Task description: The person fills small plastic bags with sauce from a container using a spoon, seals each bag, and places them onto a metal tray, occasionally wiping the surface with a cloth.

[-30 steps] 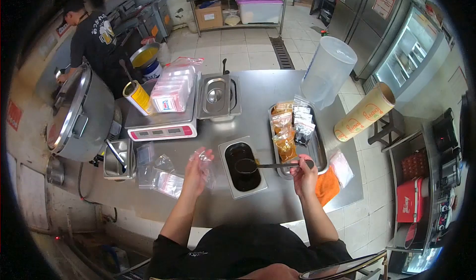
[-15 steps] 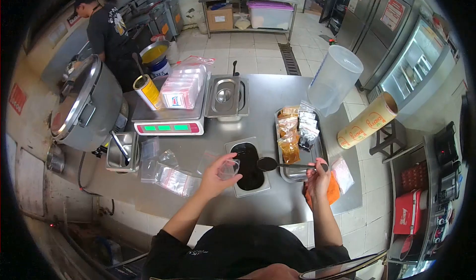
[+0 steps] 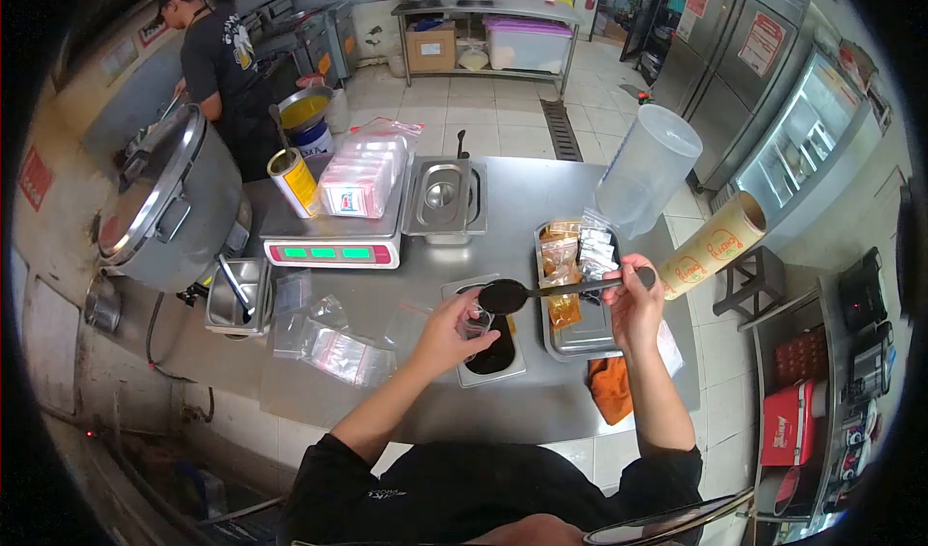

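My left hand (image 3: 454, 331) is closed round a small clear plastic cup (image 3: 477, 326), partly hidden by the fingers. In my right hand (image 3: 633, 304) is the dark handle of a ladle (image 3: 570, 289). Dark sauce (image 3: 503, 297) fills the ladle's bowl, which hangs right by the cup's rim; contact between them cannot be made out. Below both hands stands a steel pan (image 3: 472, 383) holding dark liquid. A steel tray (image 3: 588, 340) to the right carries filled brown sachets (image 3: 560, 256) and dark sachets (image 3: 597, 246).
Flat clear bags (image 3: 348, 355) lie on the left. Behind them is a scale (image 3: 333, 253) bearing a yellow can (image 3: 293, 185) and packed bags (image 3: 360, 179). An orange cloth (image 3: 610, 391) lies front right. A tall clear container (image 3: 650, 169) stands right. A co-worker (image 3: 220, 68) stands back left.
The ladle has risen and moved left from over the pan to the cup. My right hand has lifted; my left hand has shifted slightly right with the cup.
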Motion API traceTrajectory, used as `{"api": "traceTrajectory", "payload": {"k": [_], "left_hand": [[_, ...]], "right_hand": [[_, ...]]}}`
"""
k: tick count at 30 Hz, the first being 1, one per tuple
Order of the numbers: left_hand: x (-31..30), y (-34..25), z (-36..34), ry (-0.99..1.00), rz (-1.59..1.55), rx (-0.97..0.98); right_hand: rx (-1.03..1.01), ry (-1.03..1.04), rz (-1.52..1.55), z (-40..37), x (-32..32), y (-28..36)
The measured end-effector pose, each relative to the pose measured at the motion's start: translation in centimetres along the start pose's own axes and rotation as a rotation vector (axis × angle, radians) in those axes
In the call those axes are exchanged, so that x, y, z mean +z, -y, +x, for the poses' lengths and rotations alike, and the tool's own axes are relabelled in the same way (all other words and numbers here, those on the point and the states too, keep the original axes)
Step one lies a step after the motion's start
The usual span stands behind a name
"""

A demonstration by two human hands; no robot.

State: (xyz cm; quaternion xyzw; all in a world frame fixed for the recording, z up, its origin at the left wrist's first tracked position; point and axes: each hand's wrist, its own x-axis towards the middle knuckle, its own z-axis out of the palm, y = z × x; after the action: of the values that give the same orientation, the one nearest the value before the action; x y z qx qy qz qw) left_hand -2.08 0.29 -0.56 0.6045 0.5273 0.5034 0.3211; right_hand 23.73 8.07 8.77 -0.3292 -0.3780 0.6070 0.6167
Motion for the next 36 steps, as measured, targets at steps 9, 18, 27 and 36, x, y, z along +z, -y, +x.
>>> {"api": "traceTrajectory", "payload": {"k": [9, 18, 27, 36], "left_hand": [[-0.3, -1.5, 0.7, -0.031, -0.086, 0.027], [0.1, -0.2, 1.2, -0.041, -0.348, -0.065], [-0.8, -2.3, 1.5, -0.012, -0.26, -0.042], [0.1, -0.6, 2.2, -0.048, -0.102, 0.008]], "right_hand": [[-0.122, 0.185, -0.206, 0.4, 3.0, 3.0], [-0.296, 0.333, -0.321, -0.1, 5.4, 5.2], [-0.524, 0.541, -0.45, -1.7, 6.5, 6.8], [-0.591, 0.451, -0.412, -2.4, 5.3, 5.9]]}}
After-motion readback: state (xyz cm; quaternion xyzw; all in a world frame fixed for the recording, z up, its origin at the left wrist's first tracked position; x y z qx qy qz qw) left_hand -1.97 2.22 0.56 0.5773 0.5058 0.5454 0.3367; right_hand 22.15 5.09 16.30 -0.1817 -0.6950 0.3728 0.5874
